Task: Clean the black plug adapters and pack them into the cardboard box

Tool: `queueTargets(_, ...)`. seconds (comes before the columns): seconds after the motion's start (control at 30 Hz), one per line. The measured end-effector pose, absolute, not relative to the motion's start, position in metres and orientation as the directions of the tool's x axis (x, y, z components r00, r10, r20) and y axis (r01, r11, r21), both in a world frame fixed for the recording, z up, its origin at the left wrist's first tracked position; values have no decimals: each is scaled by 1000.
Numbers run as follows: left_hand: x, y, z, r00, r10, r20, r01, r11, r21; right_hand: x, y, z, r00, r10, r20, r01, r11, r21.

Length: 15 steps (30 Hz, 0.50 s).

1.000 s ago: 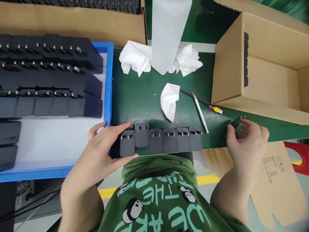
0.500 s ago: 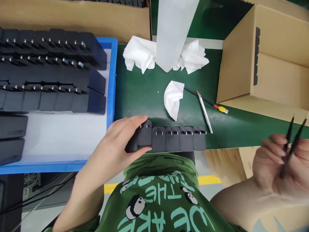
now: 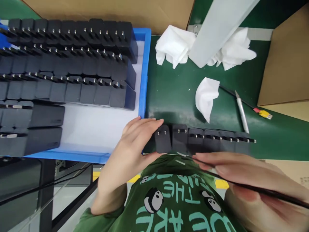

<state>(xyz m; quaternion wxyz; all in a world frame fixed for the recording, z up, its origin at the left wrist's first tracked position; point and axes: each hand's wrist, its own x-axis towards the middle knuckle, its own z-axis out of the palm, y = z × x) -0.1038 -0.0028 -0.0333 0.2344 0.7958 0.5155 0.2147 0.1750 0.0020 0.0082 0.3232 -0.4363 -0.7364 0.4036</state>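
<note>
My left hand (image 3: 135,141) wraps its thumb and fingers around the black plug-in charger (image 3: 163,141) at the left end of a short row. That charger stands with its two metal prongs upward. Just right of it, across a small gap, stands another charger (image 3: 180,137), and several more (image 3: 210,145) continue the row to the right. Black tweezers (image 3: 270,192) lie in my right hand (image 3: 256,187), pinched between thumb and fingers. Their pale tips are apart, close to the near edge of the second charger; whether they touch it I cannot tell.
Rows of chargers fill part of a blue-rimmed tray (image 3: 145,80) at left. Beyond the row lie a folded white cloth (image 3: 207,96), a craft knife (image 3: 242,114) and a cable's yellow plug (image 3: 265,113). Crumpled cloths (image 3: 175,45) flank a grey post (image 3: 219,32). A cardboard box (image 3: 285,64) stands right.
My right hand has brought the tweezers from the far right over to the row's near side. A gap now shows beside the charger in my left hand. The view has shifted left.
</note>
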Motion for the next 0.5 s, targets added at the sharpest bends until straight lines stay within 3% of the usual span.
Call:
queueTargets(0.13,-104,-1,-34,388,915,108,699,-368,613,158,8,3,-504,857,112,293,291,-911)
queueTargets(0.5,-105,0,-33,392,914,108,680,-367,635,145,19,10,-550,833,62,332,286,-899)
